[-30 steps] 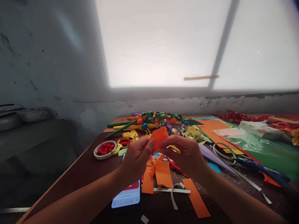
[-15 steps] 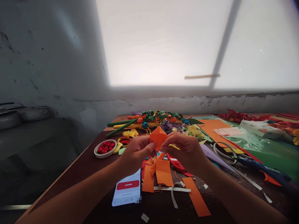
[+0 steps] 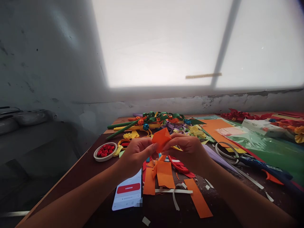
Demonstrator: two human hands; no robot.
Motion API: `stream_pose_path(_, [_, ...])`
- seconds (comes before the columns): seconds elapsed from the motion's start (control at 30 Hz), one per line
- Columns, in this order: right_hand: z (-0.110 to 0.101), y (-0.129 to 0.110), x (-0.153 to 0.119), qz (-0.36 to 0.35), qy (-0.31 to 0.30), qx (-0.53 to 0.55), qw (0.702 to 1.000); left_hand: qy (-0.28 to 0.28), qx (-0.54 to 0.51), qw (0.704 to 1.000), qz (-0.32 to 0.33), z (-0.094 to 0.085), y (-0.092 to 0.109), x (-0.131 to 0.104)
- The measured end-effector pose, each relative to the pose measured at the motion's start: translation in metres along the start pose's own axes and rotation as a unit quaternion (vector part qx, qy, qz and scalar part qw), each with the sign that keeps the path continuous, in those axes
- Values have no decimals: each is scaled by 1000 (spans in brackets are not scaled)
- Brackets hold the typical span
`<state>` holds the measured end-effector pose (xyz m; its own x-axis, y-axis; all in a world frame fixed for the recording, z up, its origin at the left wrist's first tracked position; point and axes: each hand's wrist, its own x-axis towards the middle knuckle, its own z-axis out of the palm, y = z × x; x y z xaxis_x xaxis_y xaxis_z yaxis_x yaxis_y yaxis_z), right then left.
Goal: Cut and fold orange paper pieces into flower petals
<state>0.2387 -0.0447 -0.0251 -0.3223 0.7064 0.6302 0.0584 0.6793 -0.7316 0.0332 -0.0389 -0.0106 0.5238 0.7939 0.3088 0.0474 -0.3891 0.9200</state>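
Note:
A small folded piece of orange paper [image 3: 161, 139] is held up between my two hands, above the middle of the table. My left hand [image 3: 139, 148] is closed on its left side, thumb in front. On the right side, the fingers of my right hand [image 3: 184, 147] pinch its edge and corner. Below the hands lie orange paper pieces [image 3: 165, 174], some partly folded, and a longer orange strip [image 3: 199, 198]. A phone [image 3: 128, 191] with a lit screen rests under my left wrist.
A tape roll [image 3: 95, 155] with red paper flowers inside sits at left. Behind my hands is a heap of green paper chains [image 3: 163, 117] and rolled sticks. Scissors with an orange-lined handle [image 3: 273, 177], another roll [image 3: 229, 160] and plastic-wrapped sheets [image 3: 261, 142] lie at right.
The folded orange paper has turned slightly, and my right fingers have moved in along its right edge. The whole view has shifted a little.

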Motion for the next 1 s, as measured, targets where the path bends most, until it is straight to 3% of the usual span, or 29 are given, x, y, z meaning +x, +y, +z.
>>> stream_pose_path(0.37, [-3, 1, 0, -2, -31, -37, 999, 1, 42, 999, -22, 1, 4, 2])
stream_pose_path(0.63, [0, 5, 0, -16, -17, -44, 999, 72, 117, 991, 2, 5, 0, 0])
stream_pose_path(1.0, [6, 6, 2, 26, 33, -17, 999, 77, 98, 992, 3, 7, -2, 1])
